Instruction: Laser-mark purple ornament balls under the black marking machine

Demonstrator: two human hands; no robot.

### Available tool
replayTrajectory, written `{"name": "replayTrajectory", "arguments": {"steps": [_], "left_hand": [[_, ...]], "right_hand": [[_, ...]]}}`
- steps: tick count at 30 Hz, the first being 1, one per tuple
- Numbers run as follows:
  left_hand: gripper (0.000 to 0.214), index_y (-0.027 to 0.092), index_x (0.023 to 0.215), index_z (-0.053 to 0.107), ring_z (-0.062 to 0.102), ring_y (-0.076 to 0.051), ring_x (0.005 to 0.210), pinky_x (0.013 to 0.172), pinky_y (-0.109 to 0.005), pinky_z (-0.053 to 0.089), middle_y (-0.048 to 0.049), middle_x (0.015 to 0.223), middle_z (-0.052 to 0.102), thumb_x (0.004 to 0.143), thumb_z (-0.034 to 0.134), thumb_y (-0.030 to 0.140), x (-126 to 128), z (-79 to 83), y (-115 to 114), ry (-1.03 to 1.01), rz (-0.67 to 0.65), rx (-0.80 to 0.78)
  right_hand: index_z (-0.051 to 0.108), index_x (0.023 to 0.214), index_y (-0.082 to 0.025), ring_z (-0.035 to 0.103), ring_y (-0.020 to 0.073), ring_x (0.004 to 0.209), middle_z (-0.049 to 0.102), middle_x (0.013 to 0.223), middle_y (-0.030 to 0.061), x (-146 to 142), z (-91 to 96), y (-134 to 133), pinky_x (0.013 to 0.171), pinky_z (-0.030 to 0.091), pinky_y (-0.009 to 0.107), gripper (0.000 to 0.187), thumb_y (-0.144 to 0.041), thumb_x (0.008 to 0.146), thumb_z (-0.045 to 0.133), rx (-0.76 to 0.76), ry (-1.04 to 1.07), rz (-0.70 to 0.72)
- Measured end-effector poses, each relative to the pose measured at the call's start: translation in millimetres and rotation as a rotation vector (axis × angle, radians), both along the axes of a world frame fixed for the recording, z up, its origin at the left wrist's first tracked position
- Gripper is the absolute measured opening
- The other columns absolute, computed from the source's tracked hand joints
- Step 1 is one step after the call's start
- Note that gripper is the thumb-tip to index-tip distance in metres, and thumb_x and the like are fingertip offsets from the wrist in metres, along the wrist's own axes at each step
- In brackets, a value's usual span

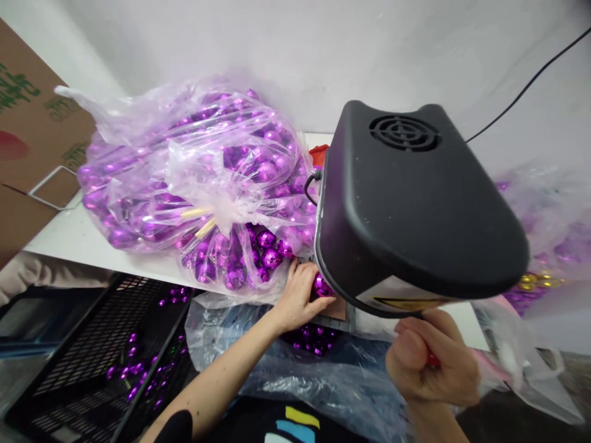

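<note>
My left hand (300,292) is closed around a shiny purple ball (322,285), with thumb and fingers on its near and left sides. The ball sits low beside a black machine housing (415,209), whose body hides whatever lies beneath it. In front of the housing my right hand (434,363) is wrapped into a fist around a red handle (433,360), of which only a sliver shows. Left of the machine lies a big clear plastic bag (226,197) stuffed with similar purple balls, some of them showing at its opening near my left hand.
A black plastic crate (50,387) at lower left holds several small purple ball pieces. Behind it stands a cardboard box (37,141). Clear plastic sheeting (318,375) covers my lap. More bagged purple and gold balls (535,282) are at right. A black cable (521,95) runs along the wall.
</note>
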State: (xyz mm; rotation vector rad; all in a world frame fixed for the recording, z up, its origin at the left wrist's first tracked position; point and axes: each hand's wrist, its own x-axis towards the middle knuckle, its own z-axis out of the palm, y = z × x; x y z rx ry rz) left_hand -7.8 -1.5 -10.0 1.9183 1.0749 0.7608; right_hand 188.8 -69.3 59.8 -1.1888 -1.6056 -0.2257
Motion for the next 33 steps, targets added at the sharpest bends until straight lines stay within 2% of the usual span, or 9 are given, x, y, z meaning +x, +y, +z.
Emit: {"name": "replayTrajectory", "arguments": {"steps": [4,12,15,18,22,23,26,30,33], "left_hand": [[0.057,0.019,0.137,0.050,0.052,-0.032,0.131,0.121,-0.059,0.027,-0.0153,0.132,0.060,0.092,0.060,0.053,-0.3,-5.3,-0.1,-0.039,0.003,0.034],[0.051,0.020,0.134,0.049,0.050,-0.031,0.131,0.123,-0.059,0.020,-0.0147,0.133,0.058,0.093,0.061,0.046,0.9,-3.9,1.9,-0.032,-0.003,0.104],[0.049,0.019,0.132,0.049,0.052,-0.031,0.127,0.123,-0.059,0.018,-0.0140,0.128,0.060,0.092,0.062,0.044,1.3,-2.8,1.4,0.006,0.000,0.117],[0.042,0.020,0.127,0.052,0.054,-0.030,0.123,0.123,-0.059,0.015,-0.0127,0.123,0.062,0.092,0.062,0.042,1.6,-3.0,0.9,0.042,0.006,0.133],[0.044,0.020,0.128,0.052,0.054,-0.029,0.124,0.122,-0.057,0.020,-0.0119,0.125,0.062,0.091,0.064,0.039,3.1,-5.6,3.9,0.031,0.012,0.118],[0.047,0.020,0.130,0.050,0.053,-0.029,0.125,0.122,-0.056,0.020,-0.0117,0.125,0.062,0.091,0.065,0.040,3.4,-5.1,4.6,0.020,0.008,0.113],[0.052,0.020,0.134,0.048,0.051,-0.030,0.127,0.122,-0.055,0.019,-0.0106,0.124,0.062,0.090,0.067,0.040,0.0,3.8,0.3,-0.005,0.007,0.107],[0.051,0.022,0.131,0.048,0.056,-0.027,0.118,0.110,-0.047,0.040,-0.0094,0.124,0.062,0.087,0.071,0.035,-21.9,26.7,-34.0,0.005,0.001,0.051],[0.059,0.026,0.136,0.047,0.058,-0.025,0.116,0.102,-0.040,0.047,-0.0073,0.128,0.061,0.083,0.073,0.026,-43.6,26.7,-70.4,0.094,-0.145,-0.055]], "right_hand": [[0.062,0.089,-0.011,0.056,0.0108,0.080,0.057,0.078,0.0063,0.2,-6.5,1.2,0.067,0.046,0.023,0.010,-0.016,0.084,0.055,0.040,0.014,-0.012],[0.063,0.088,-0.011,0.058,0.0098,0.086,0.059,0.086,0.0069,-5.1,-30.6,16.0,0.072,0.048,0.022,0.012,-0.013,0.086,0.051,0.037,-0.044,-0.032],[0.063,0.087,-0.012,0.057,0.0093,0.084,0.059,0.082,0.0061,-3.2,-30.3,18.2,0.069,0.047,0.021,0.016,-0.019,0.089,0.050,0.047,-0.079,-0.029],[0.062,0.082,-0.012,0.059,0.0090,0.080,0.061,0.081,0.0055,1.9,-5.9,11.4,0.066,0.047,0.020,0.021,-0.027,0.091,0.050,0.008,-0.117,-0.004],[0.066,0.099,-0.014,0.055,0.0054,0.066,0.062,0.079,0.0024,6.0,58.5,16.1,0.056,0.040,0.018,0.022,-0.031,0.090,0.056,-0.060,-0.048,-0.098],[0.066,0.098,-0.017,0.055,0.0047,0.065,0.062,0.080,0.0011,6.2,75.7,23.4,0.057,0.041,0.018,0.022,-0.036,0.089,0.059,-0.091,0.094,-0.200],[0.065,0.089,-0.017,0.047,0.0044,0.051,0.050,0.057,-0.0030,6.6,116.6,53.9,0.048,0.038,0.017,0.039,-0.055,0.085,0.060,-0.353,0.334,-0.115],[0.061,0.077,-0.013,0.037,0.0029,0.043,0.038,0.050,-0.0040,6.8,133.1,81.1,0.041,0.033,0.016,0.047,-0.060,0.082,0.059,-0.377,0.379,-0.057],[0.058,0.075,-0.013,0.037,0.0030,0.043,0.034,0.050,-0.0047,5.3,128.3,82.6,0.040,0.031,0.016,0.040,-0.053,0.080,0.063,-0.354,0.450,-0.051]]}}
